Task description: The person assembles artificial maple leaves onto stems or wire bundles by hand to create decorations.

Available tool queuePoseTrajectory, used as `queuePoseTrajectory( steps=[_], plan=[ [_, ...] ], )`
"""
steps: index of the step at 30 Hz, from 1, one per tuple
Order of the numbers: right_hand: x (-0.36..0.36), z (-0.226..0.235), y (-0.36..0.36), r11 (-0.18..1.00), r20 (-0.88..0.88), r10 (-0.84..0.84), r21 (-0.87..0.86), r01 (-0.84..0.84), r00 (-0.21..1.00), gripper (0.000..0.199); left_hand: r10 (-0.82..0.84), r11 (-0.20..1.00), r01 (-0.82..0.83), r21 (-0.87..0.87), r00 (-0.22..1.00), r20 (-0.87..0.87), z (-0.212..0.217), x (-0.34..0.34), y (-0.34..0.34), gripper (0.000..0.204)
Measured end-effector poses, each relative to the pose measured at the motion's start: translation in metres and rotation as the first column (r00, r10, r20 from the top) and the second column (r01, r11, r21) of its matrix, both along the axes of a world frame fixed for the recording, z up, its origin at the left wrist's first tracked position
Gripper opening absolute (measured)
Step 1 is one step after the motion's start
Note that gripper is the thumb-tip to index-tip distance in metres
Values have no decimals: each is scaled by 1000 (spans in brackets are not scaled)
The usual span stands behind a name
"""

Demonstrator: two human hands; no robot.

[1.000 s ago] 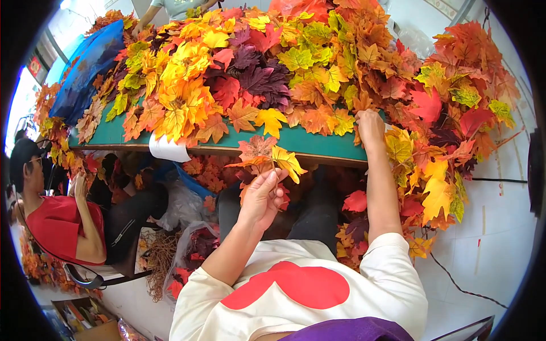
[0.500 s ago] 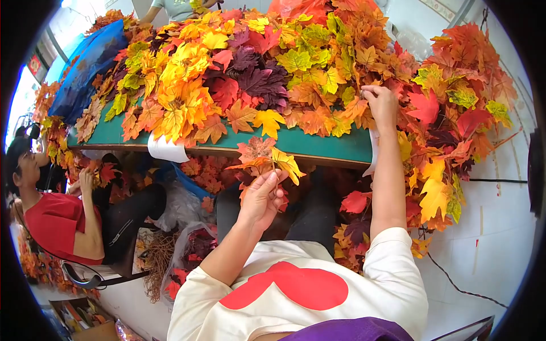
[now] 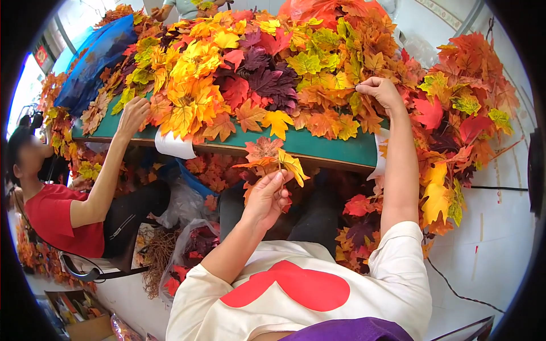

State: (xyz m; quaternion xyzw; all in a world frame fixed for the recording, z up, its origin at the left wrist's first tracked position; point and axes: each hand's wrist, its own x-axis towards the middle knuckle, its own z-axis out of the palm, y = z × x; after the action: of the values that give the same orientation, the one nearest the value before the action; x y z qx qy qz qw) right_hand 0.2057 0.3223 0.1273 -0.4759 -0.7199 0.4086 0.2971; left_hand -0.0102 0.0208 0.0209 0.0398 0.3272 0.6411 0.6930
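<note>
My left hand (image 3: 267,199) pinches the stems of a small bunch of artificial maple leaves (image 3: 265,153), orange-brown and yellow, held up in front of the table's near edge. Farther off, my right hand (image 3: 380,92) reaches over the table's right part with thumb and fingers pressed together. Its fingertips touch the heap beside orange leaves (image 3: 324,121); what they grip, if anything, is too small to make out. The heap covers much of the green table (image 3: 239,137), with yellow leaves (image 3: 193,108) left of the middle and dark purple leaves (image 3: 267,82) behind my left hand.
At the left sits a co-worker in a red shirt (image 3: 62,219), one hand (image 3: 134,115) at the table edge. Another person (image 3: 185,8) stands across the table. A blue bag (image 3: 94,68) lies far left. Leaf clusters (image 3: 435,193) hang at the right. A box (image 3: 85,324) sits lower left.
My right hand has shifted slightly left along the heap, fingers still together. My left hand keeps the leaf bunch almost in place. The seated co-worker's hand has risen to the table edge.
</note>
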Motion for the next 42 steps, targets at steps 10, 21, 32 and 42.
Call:
queuePoseTrajectory(
  steps=[10,21,32,42],
  plan=[
    [-32,-21,-29,996,-567,10,82,44,823,12,48,999,-48,-21,999,-3,-1,-5,-3,14],
    [-76,-14,-184,764,-87,338,607,-219,937,7,213,975,-206,77,973,-90,-3,-2,12,17],
    [-95,-64,-233,897,-46,366,285,-339,930,18,307,943,-279,181,938,-157,-2,2,6,11],
    [-93,-66,-234,876,-53,371,352,-331,927,12,314,933,-281,224,940,-133,-4,4,3,10]
  ],
)
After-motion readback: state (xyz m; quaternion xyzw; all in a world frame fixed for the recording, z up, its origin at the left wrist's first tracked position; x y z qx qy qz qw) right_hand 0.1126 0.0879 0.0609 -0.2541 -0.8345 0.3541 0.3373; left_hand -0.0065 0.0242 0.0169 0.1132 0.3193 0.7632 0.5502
